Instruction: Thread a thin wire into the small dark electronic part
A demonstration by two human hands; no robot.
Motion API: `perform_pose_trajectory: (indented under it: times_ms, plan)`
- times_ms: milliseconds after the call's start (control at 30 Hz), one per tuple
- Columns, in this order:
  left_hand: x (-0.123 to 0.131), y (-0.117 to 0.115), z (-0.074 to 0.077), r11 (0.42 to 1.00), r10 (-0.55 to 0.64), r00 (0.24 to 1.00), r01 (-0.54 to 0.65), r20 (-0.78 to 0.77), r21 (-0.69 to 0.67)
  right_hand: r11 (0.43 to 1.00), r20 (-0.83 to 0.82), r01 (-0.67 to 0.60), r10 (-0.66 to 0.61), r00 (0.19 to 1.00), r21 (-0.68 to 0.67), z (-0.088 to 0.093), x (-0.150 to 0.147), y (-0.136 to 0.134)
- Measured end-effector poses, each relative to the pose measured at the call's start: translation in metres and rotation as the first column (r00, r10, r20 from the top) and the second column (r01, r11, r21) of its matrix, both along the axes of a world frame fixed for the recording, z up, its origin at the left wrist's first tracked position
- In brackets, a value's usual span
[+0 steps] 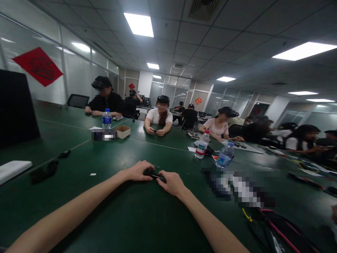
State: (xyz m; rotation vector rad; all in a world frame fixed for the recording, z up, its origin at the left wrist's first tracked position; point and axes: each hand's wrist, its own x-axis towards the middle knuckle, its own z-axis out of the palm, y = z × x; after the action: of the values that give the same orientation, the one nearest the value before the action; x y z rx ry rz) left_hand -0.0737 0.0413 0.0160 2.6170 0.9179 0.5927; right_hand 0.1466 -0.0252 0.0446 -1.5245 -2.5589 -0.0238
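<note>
Both arms reach forward over the green table point(118, 211), and the hands meet near its middle. My left hand point(139, 171) is closed round one end of a small dark object point(149, 172), its kind too small and dim to make out. My right hand point(171, 182) pinches the other end, where a thin shiny strip shows between the fingers. A small white scrap point(93, 174) lies on the table left of my left forearm.
Ahead stand an open cardboard box point(123, 132) and a blue-capped bottle point(106, 119). To the right are a red-capped bottle point(202, 145), another bottle point(224, 155) and a black bag with pink trim point(286, 225). A person point(159, 116) sits opposite; others sit around.
</note>
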Motion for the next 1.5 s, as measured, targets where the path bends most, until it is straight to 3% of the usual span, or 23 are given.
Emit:
perform_pose_trajectory:
  times_ms: [100,167,233,300,367,433,500,600,767,933,1100,1233,1500]
  plan:
    - [-0.035,0.024,-0.006,0.984,0.154,0.984,-0.144,-0.088,0.108,1.000,-0.009,0.001,-0.001,1.000,-0.013,-0.003,0.001,0.005]
    - [-0.066,0.045,-0.011,0.924,0.367,0.923,-0.347,-0.115,0.161,1.000,-0.022,-0.012,0.012,1.000,-0.014,-0.005,0.001,0.009]
    - [-0.102,0.070,-0.016,0.801,0.594,0.791,-0.564,-0.150,0.200,1.000,-0.032,-0.016,0.015,0.999,-0.015,-0.008,0.001,0.012]
    - [-0.138,0.094,-0.020,0.625,0.780,0.606,-0.745,-0.155,0.232,1.000,-0.039,-0.013,0.012,0.999,-0.018,-0.010,0.000,0.015]
    - [-0.168,0.116,-0.022,0.487,0.873,0.460,-0.844,-0.164,0.224,1.000,-0.052,-0.005,0.004,0.999,-0.018,-0.011,-0.001,0.016]
    - [-0.190,0.134,-0.025,0.404,0.910,0.372,-0.896,-0.181,0.186,1.000,-0.080,0.012,-0.013,0.997,-0.012,-0.012,-0.002,0.017]
    - [-0.204,0.149,-0.027,0.357,0.924,0.327,-0.922,-0.197,0.146,1.000,-0.108,0.018,-0.020,0.994,-0.015,-0.014,-0.003,0.018]
    - [-0.213,0.166,-0.030,0.316,0.936,0.289,-0.941,-0.202,0.118,0.999,-0.119,0.025,-0.028,0.992,-0.028,-0.015,-0.004,0.020]
    - [-0.216,0.180,-0.034,0.298,0.936,0.271,-0.950,-0.223,0.096,0.998,-0.114,0.050,-0.054,0.992,-0.037,-0.018,-0.005,0.023]
    - [-0.219,0.176,-0.038,0.276,0.952,0.253,-0.953,-0.172,0.128,0.998,-0.116,0.053,-0.054,0.992,-0.015,-0.020,-0.006,0.026]
    - [-0.222,0.166,-0.039,0.184,0.975,0.166,-0.975,-0.146,0.124,0.998,-0.139,0.052,-0.057,0.989,-0.043,-0.019,-0.008,0.023]
    - [-0.226,0.162,-0.036,0.150,0.982,0.136,-0.983,-0.135,0.102,0.999,-0.127,0.046,-0.049,0.991,-0.025,-0.017,-0.009,0.019]
    - [-0.242,0.172,-0.042,0.155,0.980,0.143,-0.985,-0.140,0.082,0.998,-0.082,0.065,-0.066,0.994,-0.005,-0.013,-0.009,0.015]
